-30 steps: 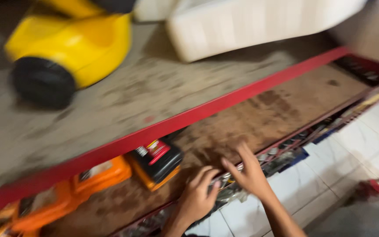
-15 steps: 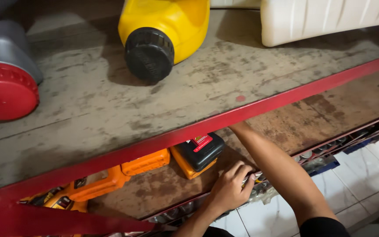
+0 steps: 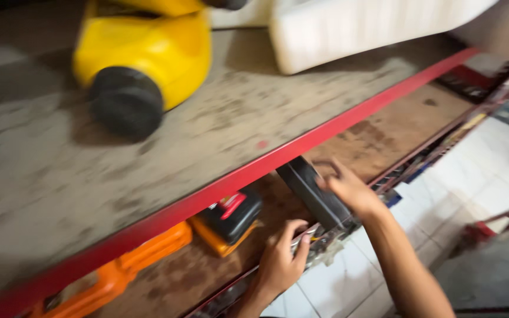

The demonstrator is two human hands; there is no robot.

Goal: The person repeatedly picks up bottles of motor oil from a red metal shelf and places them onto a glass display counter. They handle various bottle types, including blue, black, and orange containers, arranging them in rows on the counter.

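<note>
My right hand closes over the top of a long black box that stands tilted on the lower wooden shelf, its upper end just under the red shelf rail. My left hand curls its fingers on the box's lower end at the shelf's front edge, beside something metallic, too blurred to name. Just left of the box sits a black and orange case with a red latch, and further left an orange case. On the upper shelf lie a yellow jug with a black cap and a white container.
</note>
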